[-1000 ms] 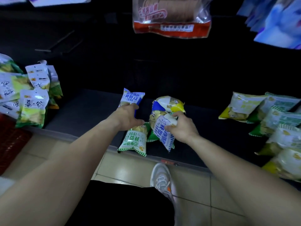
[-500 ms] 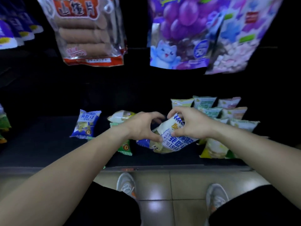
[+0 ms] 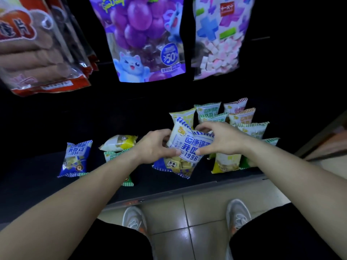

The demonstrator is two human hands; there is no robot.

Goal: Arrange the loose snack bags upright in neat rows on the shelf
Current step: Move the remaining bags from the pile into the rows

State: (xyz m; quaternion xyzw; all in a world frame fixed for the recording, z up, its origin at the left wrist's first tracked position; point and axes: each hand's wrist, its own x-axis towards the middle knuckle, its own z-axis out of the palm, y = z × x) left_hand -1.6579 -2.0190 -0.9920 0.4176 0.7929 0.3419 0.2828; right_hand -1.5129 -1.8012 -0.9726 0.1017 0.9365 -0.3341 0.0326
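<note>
Both hands hold one blue-and-white snack bag upright over the dark low shelf. My left hand pinches its left edge and my right hand grips its top right. Behind and to the right, several green, yellow and pink bags stand in rows. A yellow-bottomed bag stands just right of the held one. To the left lie a blue bag, a yellow-and-white bag and a green bag partly hidden by my left forearm.
Large hanging packs dangle above the shelf: a red biscuit pack, a purple grape pack and a marshmallow pack. The shelf's front lip runs above a tiled floor, where my two shoes stand.
The view swung right and closer to the rows of standing bags. The blue-and-white bag has gone from low and tilted to upright between both hands, nearer the rows.
</note>
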